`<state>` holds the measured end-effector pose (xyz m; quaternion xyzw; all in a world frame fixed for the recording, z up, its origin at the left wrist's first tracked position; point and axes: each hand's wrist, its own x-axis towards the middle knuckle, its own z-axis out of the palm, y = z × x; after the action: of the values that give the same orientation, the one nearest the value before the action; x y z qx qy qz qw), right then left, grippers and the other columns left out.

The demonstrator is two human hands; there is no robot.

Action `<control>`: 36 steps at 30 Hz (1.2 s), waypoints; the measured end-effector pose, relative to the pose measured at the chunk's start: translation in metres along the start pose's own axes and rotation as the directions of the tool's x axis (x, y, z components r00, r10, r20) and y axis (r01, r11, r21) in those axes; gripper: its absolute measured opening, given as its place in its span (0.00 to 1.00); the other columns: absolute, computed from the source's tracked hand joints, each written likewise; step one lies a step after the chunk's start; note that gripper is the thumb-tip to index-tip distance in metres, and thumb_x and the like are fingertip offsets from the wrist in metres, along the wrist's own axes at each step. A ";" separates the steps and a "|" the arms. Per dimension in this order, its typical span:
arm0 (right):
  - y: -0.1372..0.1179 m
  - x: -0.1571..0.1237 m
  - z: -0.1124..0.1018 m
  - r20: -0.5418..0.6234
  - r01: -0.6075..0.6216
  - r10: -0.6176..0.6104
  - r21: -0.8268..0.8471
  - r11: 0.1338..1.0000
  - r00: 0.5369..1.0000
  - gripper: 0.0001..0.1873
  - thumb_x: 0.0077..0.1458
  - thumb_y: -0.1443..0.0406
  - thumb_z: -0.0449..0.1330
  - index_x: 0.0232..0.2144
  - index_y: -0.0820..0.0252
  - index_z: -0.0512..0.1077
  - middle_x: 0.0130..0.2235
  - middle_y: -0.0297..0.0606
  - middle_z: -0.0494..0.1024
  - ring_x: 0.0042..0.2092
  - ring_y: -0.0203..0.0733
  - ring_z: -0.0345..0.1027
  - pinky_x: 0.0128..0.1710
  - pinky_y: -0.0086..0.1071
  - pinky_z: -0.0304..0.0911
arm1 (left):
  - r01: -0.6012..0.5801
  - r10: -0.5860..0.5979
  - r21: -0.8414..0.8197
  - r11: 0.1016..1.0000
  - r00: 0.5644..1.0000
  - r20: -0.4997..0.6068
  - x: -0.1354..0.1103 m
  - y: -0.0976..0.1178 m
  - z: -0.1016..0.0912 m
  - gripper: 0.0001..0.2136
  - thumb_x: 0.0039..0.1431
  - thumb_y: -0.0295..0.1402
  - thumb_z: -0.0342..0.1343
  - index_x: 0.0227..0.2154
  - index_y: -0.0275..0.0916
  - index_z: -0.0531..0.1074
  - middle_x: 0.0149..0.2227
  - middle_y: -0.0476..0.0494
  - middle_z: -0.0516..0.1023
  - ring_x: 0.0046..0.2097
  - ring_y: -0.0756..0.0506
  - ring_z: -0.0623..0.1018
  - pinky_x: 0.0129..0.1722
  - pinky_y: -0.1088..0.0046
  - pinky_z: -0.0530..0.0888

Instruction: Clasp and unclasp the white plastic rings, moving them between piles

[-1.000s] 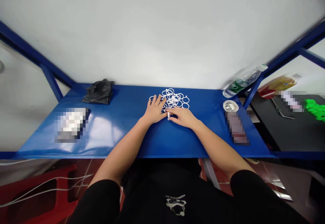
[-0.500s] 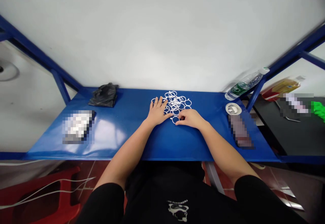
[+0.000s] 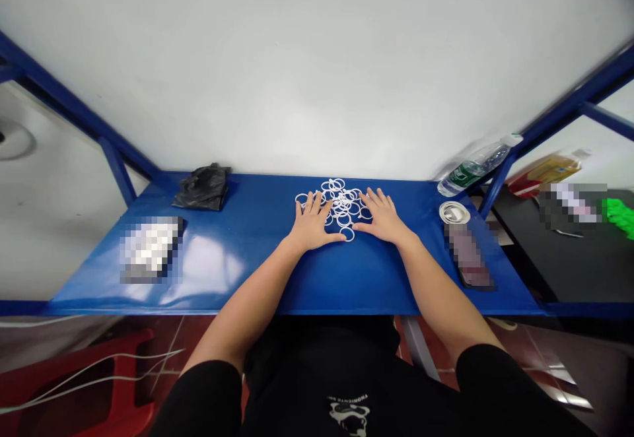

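A heap of thin white rings [image 3: 341,201] lies on the blue table [image 3: 267,259], near its back edge. My left hand [image 3: 312,222] rests flat on the left side of the heap, fingers spread. On the right side of the heap my right hand [image 3: 381,218] also lies flat with its fingers stretched out. One single ring [image 3: 347,234] sits on the table between my two thumbs. Neither hand grips anything.
A crumpled black bag [image 3: 202,187] lies at the back left and a blurred flat object [image 3: 149,248] nearer left. At the right are a plastic bottle [image 3: 476,164], a coiled white cable [image 3: 454,212] and a blurred dark object [image 3: 468,257]. Blue frame bars rise at both sides.
My right hand was pinching a ring at the near edge of the heap; it has let go, opened, and moved up onto the heap's right side. My left hand stayed flat.
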<state>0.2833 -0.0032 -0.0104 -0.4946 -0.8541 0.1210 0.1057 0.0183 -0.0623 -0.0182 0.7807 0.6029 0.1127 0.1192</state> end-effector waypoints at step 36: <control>-0.029 -0.002 -0.006 0.154 0.085 -0.124 0.235 0.968 0.980 0.16 0.57 0.51 0.71 0.29 0.55 0.78 0.31 0.32 0.82 0.32 0.38 0.71 0.32 0.31 0.55 | 0.067 -0.088 -0.094 0.993 0.968 -0.234 0.005 -0.028 -0.010 0.66 0.38 0.71 0.69 0.75 0.40 0.52 0.75 0.26 0.56 0.76 0.21 0.54 0.72 0.35 0.54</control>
<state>0.2623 -0.0183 0.0039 -0.4215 -0.8655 0.2531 0.0958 -0.0088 -0.0500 -0.0175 0.7317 0.6375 0.2263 0.0839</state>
